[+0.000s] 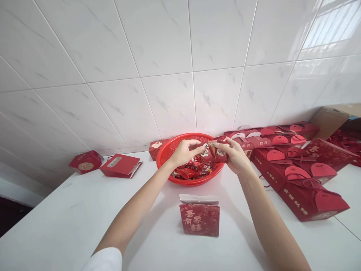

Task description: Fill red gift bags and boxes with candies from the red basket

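Observation:
Above a red plastic basket [161,160], my left hand [184,152] and my right hand [234,153] are both closed on small dark red candy packets [213,151] with pale printed emblems. The left thumb and fingers pinch the left end, and the right fingers grip the right end. Whether it is one packet or a few pressed together I cannot tell. Below them, red wrapped candies [191,172] lie in the basket. Nearer to me a small red gift box [200,220] with gold characters stands upright on the white table, its pale top flaps raised.
Several red gift boxes [300,199] with rounded handles and cords stand in rows on the right, a cardboard box [328,120] behind them. At the left are a red bag-shaped box [120,165] and a hexagonal red box [86,162]. A tiled wall [166,101] closes off the back.

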Tool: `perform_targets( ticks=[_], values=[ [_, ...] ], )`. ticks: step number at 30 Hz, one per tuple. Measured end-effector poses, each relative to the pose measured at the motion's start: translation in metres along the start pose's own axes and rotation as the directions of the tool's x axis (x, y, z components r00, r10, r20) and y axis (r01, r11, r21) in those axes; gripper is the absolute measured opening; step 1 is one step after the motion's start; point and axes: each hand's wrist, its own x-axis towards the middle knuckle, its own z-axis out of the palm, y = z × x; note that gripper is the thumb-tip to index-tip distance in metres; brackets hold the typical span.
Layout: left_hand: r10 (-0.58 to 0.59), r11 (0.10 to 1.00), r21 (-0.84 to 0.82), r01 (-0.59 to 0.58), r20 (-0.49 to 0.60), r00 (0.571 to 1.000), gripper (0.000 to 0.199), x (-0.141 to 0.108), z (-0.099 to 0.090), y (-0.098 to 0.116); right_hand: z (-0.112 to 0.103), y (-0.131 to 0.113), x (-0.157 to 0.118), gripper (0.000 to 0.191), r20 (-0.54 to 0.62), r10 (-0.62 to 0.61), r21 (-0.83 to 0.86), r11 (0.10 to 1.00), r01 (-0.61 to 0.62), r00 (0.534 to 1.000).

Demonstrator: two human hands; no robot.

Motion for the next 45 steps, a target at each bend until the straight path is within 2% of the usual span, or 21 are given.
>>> perform_targets(
  ticks=[4, 8, 13, 16, 18, 20, 22, 23, 26, 28, 30, 35, 39, 42, 45],
  values=[
    [-0.033, 0.998, 0.057, 0.035, -0.031, 0.999, 0.036, -0.018, -0.001, 0.019, 0.012, -0.001, -0.010, 0.032, 0.072, 0.022, -0.040, 0.999, -0.020, 0.997],
    [-0.041, 0.987, 0.151, 0.056, -0.099, 0.994, 0.038, -0.034, 0.000, 0.021, 0.021, 0.006, -0.015, 0.031, 0.074, -0.028, -0.116, 0.993, 0.036, 0.997],
    [-0.065, 0.990, 0.110, 0.086, -0.178, 0.982, 0.035, -0.050, -0.003, 0.019, 0.025, 0.011, -0.019, 0.039, 0.180, -0.018, -0.200, 0.978, 0.055, 0.983],
    [-0.005, 0.995, 0.091, 0.028, -0.247, 0.969, 0.031, -0.063, -0.011, 0.026, 0.025, 0.002, -0.023, 0.037, 0.198, -0.024, -0.226, 0.972, 0.070, 0.980],
    [0.057, 0.995, 0.093, -0.041, -0.179, 0.982, 0.023, -0.076, -0.019, 0.034, 0.022, -0.006, -0.025, 0.035, 0.170, -0.062, -0.245, 0.964, 0.103, 0.984],
    [0.063, 0.993, 0.098, -0.067, 0.041, 0.997, 0.024, -0.090, -0.025, 0.042, 0.019, -0.014, -0.028, 0.034, 0.148, -0.111, -0.264, 0.953, 0.147, 0.983],
    [-0.002, 0.991, 0.127, -0.032, 0.253, 0.967, 0.021, -0.103, -0.025, 0.047, 0.016, -0.020, -0.031, 0.034, 0.139, -0.148, -0.279, 0.943, 0.183, 0.979],
    [-0.041, 0.989, 0.146, -0.005, 0.314, 0.948, 0.019, -0.108, -0.023, 0.047, 0.016, -0.022, -0.033, 0.035, 0.137, -0.157, -0.287, 0.939, 0.191, 0.978],
    [-0.104, 0.985, 0.165, 0.046, 0.364, 0.926, 0.020, -0.115, -0.008, 0.039, 0.018, -0.028, -0.040, 0.036, 0.140, -0.165, -0.306, 0.930, 0.201, 0.976],
    [-0.115, 0.987, 0.150, 0.066, 0.350, 0.930, 0.024, -0.115, 0.003, 0.030, 0.021, -0.030, -0.045, 0.034, 0.152, -0.173, -0.324, 0.921, 0.215, 0.973],
    [-0.122, 0.987, 0.138, 0.085, 0.291, 0.949, 0.026, -0.112, 0.012, 0.022, 0.024, -0.032, -0.048, 0.032, 0.165, -0.191, -0.344, 0.908, 0.238, 0.967],
    [-0.134, 0.982, 0.140, 0.130, 0.021, 0.991, 0.029, -0.107, 0.022, 0.010, 0.023, -0.034, -0.050, 0.030, 0.190, -0.241, -0.392, 0.870, 0.298, 0.952],
    [-0.034, 0.973, 0.221, 0.065, -0.141, 0.989, 0.024, -0.104, 0.028, 0.002, 0.021, -0.032, -0.048, 0.031, 0.242, -0.258, -0.422, 0.840, 0.341, 0.935],
    [0.060, 0.970, 0.242, -0.020, -0.159, 0.986, 0.020, -0.104, 0.033, -0.006, 0.021, -0.031, -0.047, 0.028, 0.296, -0.265, -0.457, 0.804, 0.379, 0.918],
    [0.128, 0.969, 0.222, -0.103, -0.101, 0.987, 0.025, -0.104, 0.035, -0.012, 0.020, -0.029, -0.046, 0.025, 0.380, -0.249, -0.508, 0.749, 0.426, 0.891]
  ],
)
